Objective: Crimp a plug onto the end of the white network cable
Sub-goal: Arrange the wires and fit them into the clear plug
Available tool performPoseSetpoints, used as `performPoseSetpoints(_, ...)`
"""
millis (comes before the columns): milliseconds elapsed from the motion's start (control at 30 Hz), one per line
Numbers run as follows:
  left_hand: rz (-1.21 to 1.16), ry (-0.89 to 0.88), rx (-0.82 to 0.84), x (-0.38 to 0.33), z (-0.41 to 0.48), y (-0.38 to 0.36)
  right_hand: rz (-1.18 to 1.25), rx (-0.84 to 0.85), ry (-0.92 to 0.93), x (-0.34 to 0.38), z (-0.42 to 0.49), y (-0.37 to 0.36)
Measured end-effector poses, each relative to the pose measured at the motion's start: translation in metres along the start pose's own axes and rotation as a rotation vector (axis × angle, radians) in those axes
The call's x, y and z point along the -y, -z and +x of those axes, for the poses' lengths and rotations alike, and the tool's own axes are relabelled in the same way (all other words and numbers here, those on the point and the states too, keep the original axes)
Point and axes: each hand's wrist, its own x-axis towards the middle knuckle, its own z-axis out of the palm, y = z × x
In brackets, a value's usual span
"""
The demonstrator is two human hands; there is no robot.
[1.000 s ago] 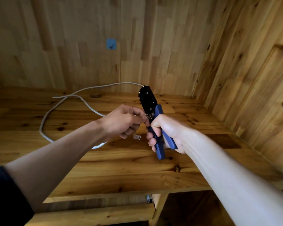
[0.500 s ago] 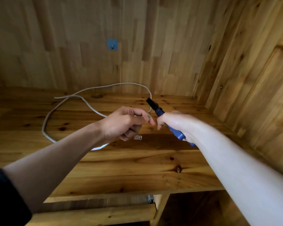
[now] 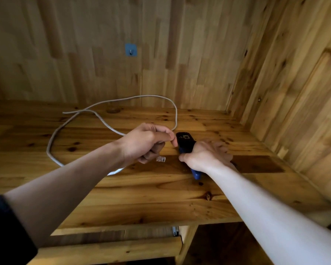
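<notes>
The white network cable [image 3: 96, 115] lies in loops on the wooden desk [image 3: 141, 197]. My left hand [image 3: 147, 142] pinches one end of it just above the desk; the tip is hidden by my fingers. A clear plug [image 3: 161, 159] lies loose on the desk below that hand. The crimping tool [image 3: 185, 142], with a black head and blue handles, rests flat on the desk. My right hand [image 3: 206, 155] lies over its handles with the fingers spread.
Wooden walls close the desk at the back and on the right. A small blue hook plate [image 3: 130, 49] is stuck on the back wall. The desk's front edge [image 3: 122, 226] runs below my forearms, with a drawer rail beneath.
My right hand has brought the crimping tool down from upright in the air to flat on the desk, and its fingers have loosened. My left hand keeps the cable end, now apart from the tool.
</notes>
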Motion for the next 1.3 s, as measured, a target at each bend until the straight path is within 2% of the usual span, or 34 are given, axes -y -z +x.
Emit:
performPoseSetpoints(200, 0.056, 0.045, -0.038, 0.000, 0.001, 0.002, -0.194, -0.029, 0.016, -0.001, -0.010, 0.003)
performPoseSetpoints(333, 0.077, 0.101, -0.056, 0.002, 0.000, 0.002, -0.224, -0.027, 0.047, 0.005, -0.012, 0.009)
performPoseSetpoints(400, 0.060, 0.124, -0.083, 0.003, 0.001, 0.003, -0.165, -0.090, 0.150, 0.010, -0.012, 0.010)
performPoseSetpoints(467, 0.038, 0.144, -0.092, 0.002, 0.001, 0.005, -0.093, -0.118, 0.353, 0.016, -0.014, 0.011)
performPoseSetpoints(533, 0.034, 0.149, -0.090, 0.001, 0.001, 0.007, -0.086, -0.041, 0.541, 0.021, -0.017, 0.010)
performPoseSetpoints(600, 0.061, 0.137, -0.090, 0.001, 0.000, 0.009, -0.094, 0.032, 0.635, 0.023, -0.018, 0.006)
performPoseSetpoints(833, 0.162, 0.137, -0.056, 0.003, -0.008, 0.014, 0.061, -0.057, 0.744, 0.022, -0.021, -0.002)
performPoseSetpoints(1000, 0.226, 0.184, -0.006, 0.003, -0.008, 0.020, 0.211, 0.068, 0.732, 0.019, -0.016, -0.002)
performPoseSetpoints(1100, 0.258, 0.206, -0.023, 0.006, -0.010, 0.021, 0.361, 0.074, 0.719, 0.015, -0.013, 0.001)
performPoseSetpoints(1200, 0.214, 0.164, 0.010, 0.009, -0.014, 0.023, 0.538, 0.080, 0.717, 0.013, -0.013, 0.005)
performPoseSetpoints(1300, 0.177, 0.124, 0.026, 0.009, -0.019, 0.025, 0.668, 0.156, 0.750, 0.011, -0.014, 0.010)
